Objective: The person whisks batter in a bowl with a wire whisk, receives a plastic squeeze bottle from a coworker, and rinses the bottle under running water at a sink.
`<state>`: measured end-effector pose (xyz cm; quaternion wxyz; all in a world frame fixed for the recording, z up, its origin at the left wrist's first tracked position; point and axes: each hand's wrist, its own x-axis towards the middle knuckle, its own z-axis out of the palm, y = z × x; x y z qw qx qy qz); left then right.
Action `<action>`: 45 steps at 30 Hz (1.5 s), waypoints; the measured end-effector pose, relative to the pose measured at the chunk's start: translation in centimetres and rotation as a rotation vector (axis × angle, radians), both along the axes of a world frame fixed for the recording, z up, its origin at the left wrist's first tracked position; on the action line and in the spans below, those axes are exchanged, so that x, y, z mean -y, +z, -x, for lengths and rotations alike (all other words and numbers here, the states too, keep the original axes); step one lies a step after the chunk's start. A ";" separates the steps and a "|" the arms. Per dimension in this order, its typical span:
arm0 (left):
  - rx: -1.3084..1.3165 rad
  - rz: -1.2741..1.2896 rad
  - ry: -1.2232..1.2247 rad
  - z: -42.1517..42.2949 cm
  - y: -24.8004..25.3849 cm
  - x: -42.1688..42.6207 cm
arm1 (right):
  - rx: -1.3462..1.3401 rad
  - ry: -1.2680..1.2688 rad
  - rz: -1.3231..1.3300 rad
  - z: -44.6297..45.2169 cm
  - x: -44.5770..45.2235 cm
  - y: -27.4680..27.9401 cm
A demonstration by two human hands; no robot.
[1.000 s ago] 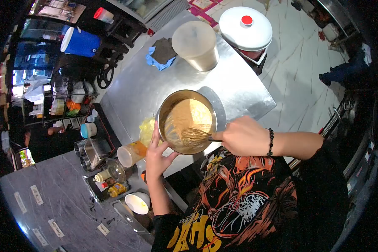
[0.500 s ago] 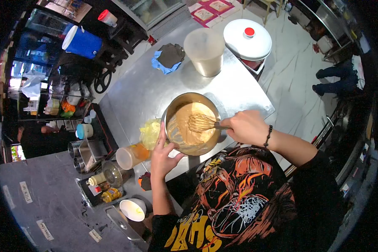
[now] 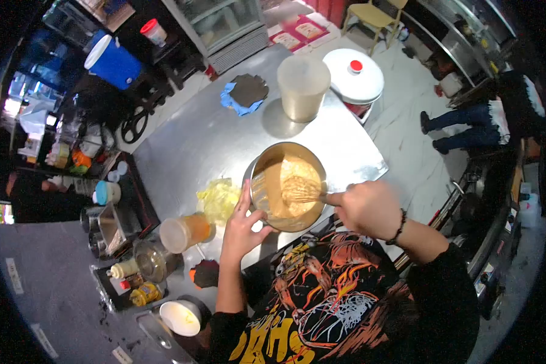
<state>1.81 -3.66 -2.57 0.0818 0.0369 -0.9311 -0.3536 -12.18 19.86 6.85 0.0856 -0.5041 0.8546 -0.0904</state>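
Observation:
A deep metal mixing bowl (image 3: 319,164) stands on the steel table, tilted a little, with a thick tan batter (image 3: 275,197) inside. My right hand (image 3: 370,209), slightly blurred, is closed round the handle of a wire whisk (image 3: 302,190). The whisk's wires sit in the batter and are coated with it. My left hand (image 3: 242,232) grips the bowl's left side, fingers along the outside and thumb near the front rim. Beside that hand lie a crumpled yellowish plastic bag (image 3: 218,200) and a clear tub of orange contents (image 3: 185,233).
On the steel table (image 3: 188,145) are a tall translucent container (image 3: 303,91) and a dark cloth with blue edges (image 3: 247,94). A white lidded cooler (image 3: 353,79) stands past the far edge. Bottles and a white bowl (image 3: 181,318) are at left. Another person's legs (image 3: 467,124) show at right.
My right hand has moved the whisk through the batter, and the wires carry more of it. My left hand still holds the bowl. The whole view has shifted somewhat.

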 end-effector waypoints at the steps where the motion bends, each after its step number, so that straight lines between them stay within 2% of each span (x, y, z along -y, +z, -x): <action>1: 0.011 0.003 -0.018 0.1 -0.1 -0.1 | 0.049 -0.017 0.045 -0.3 0.3 -1.1; 3: -0.027 -0.036 -0.046 0.0 -0.4 0.2 | 0.122 -0.062 0.038 -0.5 0.6 -4.2; 4: 0.001 -0.073 -0.020 -0.4 -1.0 0.3 | 0.205 -0.149 -0.104 -0.6 1.0 -4.1; 5: -0.026 -0.108 -0.012 0.1 0.0 -0.4 | 0.238 -0.180 -0.108 -0.5 0.5 -3.8; 8: -0.042 0.006 0.002 -1.0 -2.0 -0.2 | 0.330 -0.294 -0.103 -0.9 -0.6 -3.9; 9: -0.011 -0.100 0.035 -1.3 -2.1 -0.6 | 0.367 -0.311 -0.054 -1.0 -1.3 -4.1; 11: -0.088 -0.076 0.008 -1.1 -2.1 -1.0 | 0.371 -0.344 0.044 -1.1 -2.3 -5.1; 13: -0.051 -0.110 0.148 -2.2 -3.9 -0.9 | 0.402 -0.405 0.109 -1.3 -2.6 -5.3; 15: -0.101 -0.102 0.161 -3.0 -5.1 -1.4 | 0.419 -0.446 0.183 -1.2 -3.0 -5.3; 17: -0.149 -0.082 0.170 -3.8 -5.1 -2.4 | 0.527 -0.505 0.302 -1.0 -3.2 -5.3; 19: -0.081 -0.112 0.298 -5.0 -4.3 -4.0 | 0.499 -0.549 0.362 -0.8 -3.0 -5.9; 21: -0.178 -0.112 0.296 -5.5 -5.8 -5.0 | 0.540 -0.501 0.488 -0.5 -3.2 -6.2; 23: -0.126 -0.106 0.355 -6.2 -7.7 -5.2 | 0.595 -0.530 0.493 -0.3 -3.4 -5.8; 25: -0.125 -0.252 0.433 -6.0 -6.2 -7.6 | 0.552 -0.426 0.578 -0.5 -3.8 -6.9; 27: -0.087 -0.314 0.456 -5.8 -6.1 -9.0 | 0.622 -0.412 0.526 -0.3 -4.8 -7.4; 29: -0.187 -0.230 0.439 -6.1 -8.3 -9.5 | 0.541 -0.344 0.515 -0.3 -6.2 -8.3; 30: -0.199 -0.020 0.383 -5.9 -7.5 -10.3 | 0.575 -0.316 0.443 -0.1 -7.6 -7.3; 31: -0.210 -0.006 0.387 -5.3 -7.2 -11.3 | 0.571 -0.305 0.457 0.0 -8.9 -7.4; 33: -0.297 -0.314 0.543 -4.8 -7.6 -13.7 | 0.589 -0.306 0.448 0.0 -11.5 -8.0; 34: -0.249 -0.351 0.611 -4.8 -9.0 -13.9 | 0.571 -0.310 0.469 -0.1 -13.0 -8.6; 35: -0.159 -0.555 0.637 -3.6 -9.8 -14.4 | 0.569 -0.294 0.483 0.0 -14.6 -8.5; 37: -0.156 -0.505 0.662 -3.0 -9.2 -16.3 | 0.623 -0.278 0.583 0.0 -17.7 -9.2; 38: -0.134 -0.492 0.666 -2.8 -9.6 -16.8 | 0.851 -0.317 0.467 0.4 -19.3 -7.4; 39: -0.164 -0.552 0.714 -2.0 -7.8 -18.6 | 0.747 -0.292 0.602 0.1 -20.4 -8.2; 40: -0.162 -0.508 0.737 -2.2 -8.9 -18.6 | 0.788 -0.331 0.531 -0.1 -21.6 -8.3; 43: -0.183 -0.368 0.740 -1.7 -7.4 -21.3 | 0.785 -0.417 0.398 0.0 -24.4 -8.2; 45: -0.160 -0.366 0.733 -1.5 -6.8 -22.2 | 0.825 -0.400 0.367 0.1 -25.0 -8.5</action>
